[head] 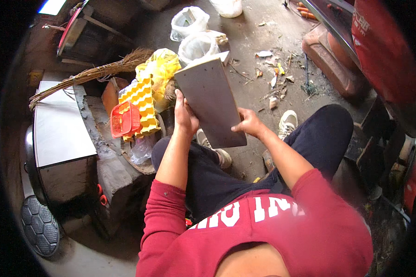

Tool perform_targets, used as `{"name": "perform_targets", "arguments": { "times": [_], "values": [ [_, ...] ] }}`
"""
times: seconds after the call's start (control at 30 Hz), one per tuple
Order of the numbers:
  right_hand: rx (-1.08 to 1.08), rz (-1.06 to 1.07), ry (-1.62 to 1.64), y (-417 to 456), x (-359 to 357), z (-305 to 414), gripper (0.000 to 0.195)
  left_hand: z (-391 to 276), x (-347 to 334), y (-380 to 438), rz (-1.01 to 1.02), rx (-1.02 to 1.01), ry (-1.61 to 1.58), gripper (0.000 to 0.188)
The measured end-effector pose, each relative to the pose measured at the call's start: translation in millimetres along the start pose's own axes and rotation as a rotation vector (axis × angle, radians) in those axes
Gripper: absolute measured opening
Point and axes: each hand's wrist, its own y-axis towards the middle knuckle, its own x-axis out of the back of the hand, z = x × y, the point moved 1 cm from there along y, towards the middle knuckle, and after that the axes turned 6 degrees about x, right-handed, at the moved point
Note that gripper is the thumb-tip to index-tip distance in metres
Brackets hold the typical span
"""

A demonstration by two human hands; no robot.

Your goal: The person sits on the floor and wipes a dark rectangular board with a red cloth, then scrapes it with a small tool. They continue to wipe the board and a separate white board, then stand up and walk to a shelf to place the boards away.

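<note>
A flat, dark grey-brown rectangular board (209, 104) with a pale far edge is held tilted between my two hands, above my knees. My left hand (185, 116) grips its left side, the thumb along the edge and the other fingers partly hidden behind it. On the lower right edge, my right hand (249, 123) has its thumb on the board's face, with its fingers out of sight underneath. Small dark spots mark the face near its far end. Just left of my left hand are a yellow egg tray (144, 107) and a red plastic basket (126, 118).
A twig broom (90, 74) lies across a white panel (62, 128) at left. Beyond the board stand bag-lined bins (190, 22) and a yellow plastic bag (163, 64). Litter (275, 78) is scattered over the floor. A reddish-brown block-like object (327, 62) stands at right.
</note>
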Motion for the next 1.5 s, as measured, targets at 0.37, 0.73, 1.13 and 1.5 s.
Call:
{"name": "perform_targets", "arguments": {
  "times": [0.37,0.73,1.13,1.5],
  "values": [
    [-0.352,0.051,0.079,-3.7,27.6,-56.8,0.038,80.2,39.0,55.9,-0.212,0.169,0.091,0.075],
    [-0.572,-0.063,-0.101,-4.0,46.5,-129.3,0.041,197.1,115.6,77.1,-0.541,0.271,-0.078,0.066],
    [-0.493,-0.293,-0.083,9.3,37.3,-140.6,0.038,203.9,96.0,63.3,-0.383,0.309,-0.166,0.072],
    [-0.273,-0.502,-0.28,17.6,45.5,-145.1,0.048,186.4,80.1,81.9,-0.379,0.24,-0.1,0.067]
  ]
}}
